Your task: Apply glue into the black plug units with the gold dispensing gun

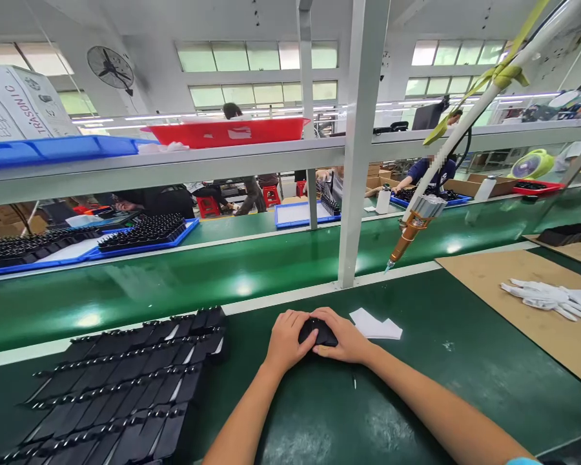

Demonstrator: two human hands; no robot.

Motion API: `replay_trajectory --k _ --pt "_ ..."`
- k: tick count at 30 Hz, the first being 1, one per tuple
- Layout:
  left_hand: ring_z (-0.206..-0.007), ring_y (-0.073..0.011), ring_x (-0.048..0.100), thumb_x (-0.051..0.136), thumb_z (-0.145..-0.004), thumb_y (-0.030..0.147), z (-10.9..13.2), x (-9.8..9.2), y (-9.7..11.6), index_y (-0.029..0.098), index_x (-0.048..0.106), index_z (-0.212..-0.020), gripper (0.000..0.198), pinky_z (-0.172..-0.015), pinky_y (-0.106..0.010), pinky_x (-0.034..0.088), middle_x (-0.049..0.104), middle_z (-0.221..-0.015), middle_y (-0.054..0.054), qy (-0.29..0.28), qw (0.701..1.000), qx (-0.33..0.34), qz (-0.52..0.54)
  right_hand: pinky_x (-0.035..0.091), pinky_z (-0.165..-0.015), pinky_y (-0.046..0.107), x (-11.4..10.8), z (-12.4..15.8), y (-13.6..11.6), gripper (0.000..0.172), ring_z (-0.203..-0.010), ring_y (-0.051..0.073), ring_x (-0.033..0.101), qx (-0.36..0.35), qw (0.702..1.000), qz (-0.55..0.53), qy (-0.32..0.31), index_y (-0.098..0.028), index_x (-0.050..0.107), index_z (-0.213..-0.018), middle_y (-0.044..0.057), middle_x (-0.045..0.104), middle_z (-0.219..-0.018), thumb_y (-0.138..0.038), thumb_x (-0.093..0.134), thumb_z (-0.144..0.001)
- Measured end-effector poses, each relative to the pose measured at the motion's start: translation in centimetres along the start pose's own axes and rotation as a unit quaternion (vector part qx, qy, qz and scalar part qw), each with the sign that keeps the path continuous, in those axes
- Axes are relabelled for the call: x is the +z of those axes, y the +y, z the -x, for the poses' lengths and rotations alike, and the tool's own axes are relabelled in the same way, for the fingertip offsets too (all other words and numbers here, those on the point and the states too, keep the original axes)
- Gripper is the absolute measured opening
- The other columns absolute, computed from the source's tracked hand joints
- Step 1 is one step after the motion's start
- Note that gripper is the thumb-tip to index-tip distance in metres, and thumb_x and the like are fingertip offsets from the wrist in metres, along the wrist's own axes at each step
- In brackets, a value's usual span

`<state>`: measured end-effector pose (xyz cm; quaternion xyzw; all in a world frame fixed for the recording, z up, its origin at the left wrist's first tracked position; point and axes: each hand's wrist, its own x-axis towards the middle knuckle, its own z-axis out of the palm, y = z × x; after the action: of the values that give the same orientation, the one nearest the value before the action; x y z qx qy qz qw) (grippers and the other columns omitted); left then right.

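Both my hands close round a small black plastic part [320, 332] on the green tabletop. My left hand [289, 337] grips its left side, with the thumb on its near face. From the right, my right hand [345, 337] wraps the same part, fingers over the top and thumb along the near edge. Much of the part is hidden by my fingers. A white paper scrap [376, 325] lies just beyond my right wrist. Rows of similar black parts [126, 381] cover the table to the left.
A dispenser nozzle [407, 236] hangs from a slanted pole beyond my right hand. White gloves [552, 298] lie on brown cardboard [489, 274] at the right. A white upright post [356, 161] stands ahead. Across the green conveyor [252, 271], co-workers sit near blue trays [188, 226].
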<state>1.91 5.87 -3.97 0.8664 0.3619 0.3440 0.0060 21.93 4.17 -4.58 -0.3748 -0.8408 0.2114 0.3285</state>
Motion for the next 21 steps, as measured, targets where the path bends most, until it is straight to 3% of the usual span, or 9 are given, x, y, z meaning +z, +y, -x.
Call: replay_trajectory --k 6,8,11,15,18,21 --pt "-0.089 -0.0235 0.061 0.058 -0.088 0.033 0.0 0.0 0.2 0.019 0.062 -0.107 0.025 -0.076 -0.038 0.046 0.07 -0.099 -0.006 0.001 1.0 -0.011 0.006 0.045 -0.104 0.042 -2.4 0.0 -1.1 0.08 -0.125 0.027 0.053 0.04 0.993 0.064 -0.093 -0.025 0.034 -0.144 0.013 0.046 -0.143 -0.044 0.07 -0.075" --pt "-0.09 -0.0234 0.061 0.059 -0.087 0.034 -0.1 0.1 0.2 0.018 0.062 -0.109 0.027 -0.077 -0.039 0.046 0.071 -0.1 -0.006 0.002 1.0 -0.011 0.006 0.044 -0.105 0.045 -3.2 0.6 -1.4 0.091 -0.128 0.029 0.051 0.085 0.987 0.094 -0.103 -0.027 0.024 -0.15 0.013 0.041 -0.149 -0.046 0.07 -0.074" --pt "-0.091 -0.0233 0.062 0.06 -0.086 0.037 -0.2 0.3 0.2 0.019 0.063 -0.108 0.029 -0.078 -0.039 0.047 0.071 -0.101 -0.006 0.012 1.0 -0.013 0.008 0.045 -0.103 0.047 -3.6 2.6 -1.5 0.096 -0.126 0.031 0.054 0.157 0.973 0.14 -0.093 -0.026 0.017 -0.153 0.015 0.045 -0.147 -0.049 0.068 -0.075" --pt "-0.091 -0.0238 0.062 0.061 -0.084 0.042 -0.2 0.7 0.3 0.019 0.064 -0.106 0.032 -0.079 -0.039 0.046 0.072 -0.1 -0.007 0.022 1.0 -0.015 0.013 0.047 -0.103 0.047 -2.9 6.1 -0.5 0.075 -0.124 0.029 0.056 0.169 0.961 0.213 -0.055 -0.021 0.039 -0.145 0.014 0.055 -0.139 -0.056 0.058 -0.081" --pt "-0.091 -0.0239 0.062 0.061 -0.084 0.047 -0.1 1.1 0.2 0.019 0.065 -0.106 0.036 -0.079 -0.038 0.045 0.072 -0.098 -0.007 0.015 1.0 -0.014 0.008 0.054 -0.097 0.047 -2.4 7.9 1.3 0.055 -0.114 0.029 0.064 0.126 0.955 0.268 -0.009 -0.021 0.063 -0.125 0.013 0.065 -0.126 -0.057 0.054 -0.083" --pt "-0.092 -0.0238 0.062 0.059 -0.084 0.051 0.0 1.5 -0.1 0.019 0.065 -0.108 0.04 -0.079 -0.037 0.044 0.072 -0.1 -0.006 0.009 1.0 -0.019 -0.008 0.059 -0.087 0.043 -2.4 8.8 3.5 0.046 -0.101 0.028 0.07 0.078 0.953 0.292 0.032 -0.024 0.07 -0.112 0.011 0.072 -0.11 -0.056 0.052 -0.085"
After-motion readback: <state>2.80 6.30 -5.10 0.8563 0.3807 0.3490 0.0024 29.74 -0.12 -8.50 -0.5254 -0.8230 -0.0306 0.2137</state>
